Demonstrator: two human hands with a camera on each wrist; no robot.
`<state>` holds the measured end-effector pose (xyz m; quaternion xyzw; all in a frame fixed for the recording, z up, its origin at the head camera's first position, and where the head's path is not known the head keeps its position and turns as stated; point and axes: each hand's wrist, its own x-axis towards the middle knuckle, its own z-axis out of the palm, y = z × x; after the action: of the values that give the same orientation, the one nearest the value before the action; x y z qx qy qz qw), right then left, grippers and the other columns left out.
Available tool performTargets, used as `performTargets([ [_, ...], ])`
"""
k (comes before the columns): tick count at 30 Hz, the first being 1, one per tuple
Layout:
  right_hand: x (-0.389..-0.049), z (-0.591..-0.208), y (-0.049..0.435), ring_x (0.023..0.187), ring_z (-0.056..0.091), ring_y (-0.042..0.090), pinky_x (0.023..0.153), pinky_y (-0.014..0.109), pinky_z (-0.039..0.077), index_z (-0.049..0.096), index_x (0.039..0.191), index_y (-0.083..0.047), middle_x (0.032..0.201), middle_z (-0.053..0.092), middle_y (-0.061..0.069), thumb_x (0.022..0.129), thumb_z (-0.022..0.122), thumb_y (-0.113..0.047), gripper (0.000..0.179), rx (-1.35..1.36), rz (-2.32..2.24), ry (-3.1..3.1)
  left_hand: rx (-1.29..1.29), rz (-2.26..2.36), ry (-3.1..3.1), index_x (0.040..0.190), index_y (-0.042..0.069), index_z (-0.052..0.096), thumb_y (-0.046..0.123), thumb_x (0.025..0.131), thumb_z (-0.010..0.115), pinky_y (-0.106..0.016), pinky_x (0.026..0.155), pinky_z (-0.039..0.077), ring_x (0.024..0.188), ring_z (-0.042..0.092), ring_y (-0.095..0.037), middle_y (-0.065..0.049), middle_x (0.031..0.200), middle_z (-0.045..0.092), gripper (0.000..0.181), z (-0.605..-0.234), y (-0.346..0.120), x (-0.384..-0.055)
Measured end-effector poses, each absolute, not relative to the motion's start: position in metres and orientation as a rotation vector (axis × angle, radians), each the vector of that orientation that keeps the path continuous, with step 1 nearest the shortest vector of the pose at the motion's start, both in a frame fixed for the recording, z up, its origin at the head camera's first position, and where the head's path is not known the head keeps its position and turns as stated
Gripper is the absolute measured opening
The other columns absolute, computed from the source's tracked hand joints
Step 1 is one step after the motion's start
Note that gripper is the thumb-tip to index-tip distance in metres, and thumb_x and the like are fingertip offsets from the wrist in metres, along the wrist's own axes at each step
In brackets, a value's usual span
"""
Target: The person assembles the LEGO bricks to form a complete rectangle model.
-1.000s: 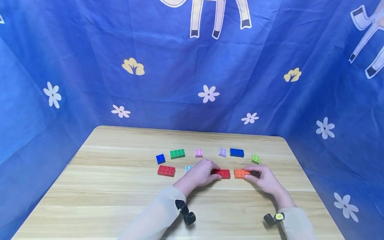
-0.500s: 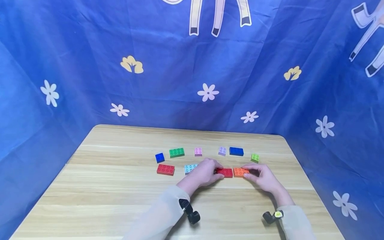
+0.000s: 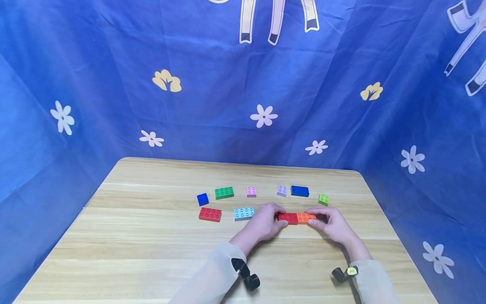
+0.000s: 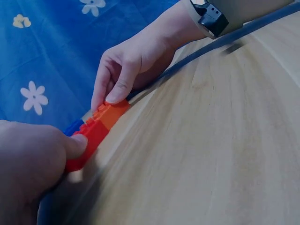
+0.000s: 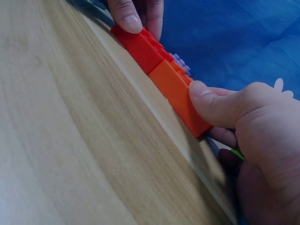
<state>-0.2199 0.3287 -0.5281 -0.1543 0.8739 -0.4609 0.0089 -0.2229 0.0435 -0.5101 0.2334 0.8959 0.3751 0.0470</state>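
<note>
Left hand: angled inward, pinches a red brick.
Right hand: angled inward, pinches an orange brick.
Both bricks: end to end between hands.

With my right hand I pinch the orange brick. Against the orange brick's end touches the red brick, which my left hand grips.

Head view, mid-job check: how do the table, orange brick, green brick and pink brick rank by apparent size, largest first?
1. Table
2. Orange brick and green brick: too alike to rank, since the right hand partly covers the orange one
3. Pink brick
</note>
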Motion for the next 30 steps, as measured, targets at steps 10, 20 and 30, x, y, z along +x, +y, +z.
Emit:
performTargets([
  [10, -0.218, -0.527, 0.330, 0.122, 0.063, 0.028, 0.101, 0.031, 0.047, 0.081, 0.121, -0.017, 0.126, 0.074, 0.001, 0.089, 0.087, -0.014, 0.033, -0.473, -1.437, 2.735, 0.582, 1.429, 2.621, 0.126, 0.014, 0.078, 0.029, 0.092, 0.086, -0.041, 0.109, 0.048, 0.127, 0.063, -0.025, -0.004, 0.131, 0.072, 0.039, -0.520, 0.040, -0.223],
  [20, -0.220, -0.528, 0.330, 0.124, 0.062, 0.028, 0.102, 0.029, 0.047, 0.081, 0.122, -0.018, 0.127, 0.073, 0.001, 0.089, 0.087, -0.013, 0.034, -0.447, -1.453, 2.704, 0.556, 1.445, 2.601, 0.125, 0.017, 0.079, 0.031, 0.091, 0.086, -0.042, 0.107, 0.049, 0.124, 0.064, -0.024, -0.002, 0.129, 0.072, 0.038, -0.521, 0.039, -0.224],
  [30, -0.228, -0.515, 0.327, 0.121, 0.066, 0.033, 0.102, 0.026, 0.049, 0.075, 0.127, -0.002, 0.127, 0.074, 0.012, 0.091, 0.085, -0.011, 0.038, -0.551, -1.515, 2.665, 0.547, 1.447, 2.606, 0.125, 0.016, 0.079, 0.031, 0.092, 0.086, -0.042, 0.108, 0.048, 0.125, 0.064, -0.024, -0.001, 0.127, 0.073, 0.037, -0.522, 0.038, -0.223],
])
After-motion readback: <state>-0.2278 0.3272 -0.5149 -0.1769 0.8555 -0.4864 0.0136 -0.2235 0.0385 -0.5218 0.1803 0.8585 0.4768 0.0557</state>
